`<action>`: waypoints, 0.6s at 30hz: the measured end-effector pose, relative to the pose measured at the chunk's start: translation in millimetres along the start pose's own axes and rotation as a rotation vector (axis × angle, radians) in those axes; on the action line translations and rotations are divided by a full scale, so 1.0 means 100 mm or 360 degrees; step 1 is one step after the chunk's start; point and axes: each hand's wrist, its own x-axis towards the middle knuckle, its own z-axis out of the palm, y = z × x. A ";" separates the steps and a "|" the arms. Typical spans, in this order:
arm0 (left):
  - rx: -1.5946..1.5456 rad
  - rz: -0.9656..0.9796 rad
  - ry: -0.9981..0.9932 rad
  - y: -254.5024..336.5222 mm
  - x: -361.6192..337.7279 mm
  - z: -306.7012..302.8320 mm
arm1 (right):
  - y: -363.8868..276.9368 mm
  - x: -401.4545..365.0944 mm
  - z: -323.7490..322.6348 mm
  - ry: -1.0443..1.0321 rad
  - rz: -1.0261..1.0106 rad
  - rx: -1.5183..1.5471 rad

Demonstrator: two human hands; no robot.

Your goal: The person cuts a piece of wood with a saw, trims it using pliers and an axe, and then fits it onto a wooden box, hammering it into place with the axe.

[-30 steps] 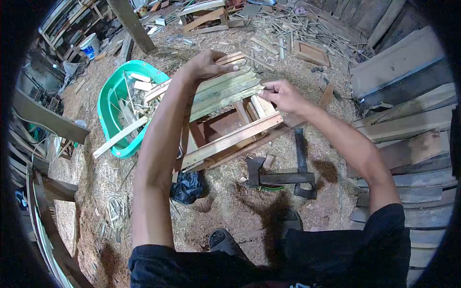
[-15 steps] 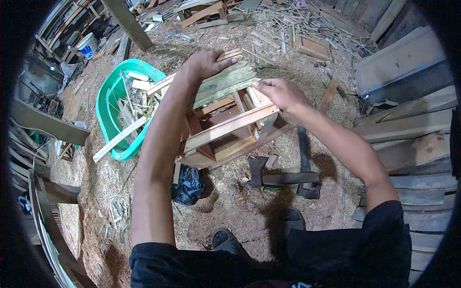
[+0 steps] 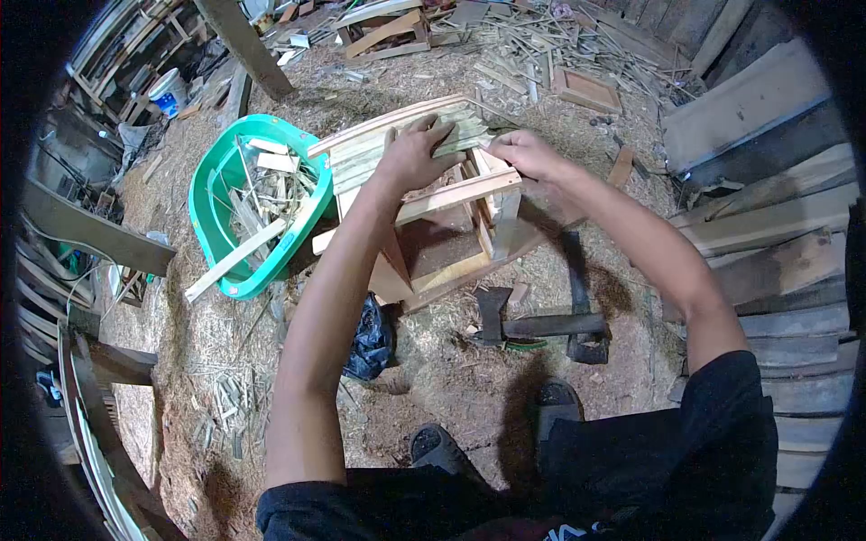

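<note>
A small wooden frame [image 3: 460, 198] stands on the ground before me, its lower part open. Pale, greenish wooden slats [image 3: 361, 164] lie side by side across its top, with uneven right ends. My left hand [image 3: 419, 158] rests on the slats, fingers spread over them. At their right ends, my right hand [image 3: 532, 155] has its fingers pinched together by the frame's corner, seemingly on a slat's end; the fingertips are partly hidden. Below the frame lie an axe [image 3: 492, 316] and a second dark, long-handled tool [image 3: 577, 279].
To the left, a green tub [image 3: 203, 225] holds wood scraps, with a pale stick [image 3: 234, 261] across its rim. A black plastic bag [image 3: 370, 343] sits near the frame. Planks [image 3: 785, 225] line the right side. A post [image 3: 244, 50] stands at the back left.
My left hand has moved from the slats' far edge toward me, onto their near part. The right hand stays at the slat ends. The view has shifted slightly.
</note>
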 end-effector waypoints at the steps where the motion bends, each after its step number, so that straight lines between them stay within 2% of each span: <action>1: 0.0016 -0.0028 -0.0007 0.01 0.01 0.01 | 0.01 0.05 -0.07 -0.0054 -0.0053 -0.0200; 2: -0.0033 -0.0044 0.0014 0.00 0.01 0.01 | 0.04 0.12 -0.06 0.0198 -0.0044 -0.0296; 5: -0.0046 -0.0059 0.0001 0.04 0.00 -0.04 | -0.03 0.05 0.00 0.0408 -0.0561 -0.0114; 6: -0.0019 -0.0061 0.0019 0.04 0.01 -0.02 | -0.03 0.13 -0.05 0.0171 -0.0773 -0.0110; 9: -0.0059 -0.0068 0.0029 0.02 0.03 -0.01 | 0.07 0.19 -0.08 0.0113 -0.0506 -0.0054; 12: -0.0131 -0.0095 -0.0010 0.02 0.05 -0.03 | 0.12 0.19 -0.09 0.0107 -0.0558 -0.0146; 18: -0.0139 -0.0109 0.0065 0.02 0.10 0.01 | 0.13 0.23 -0.07 0.0152 -0.0498 0.0022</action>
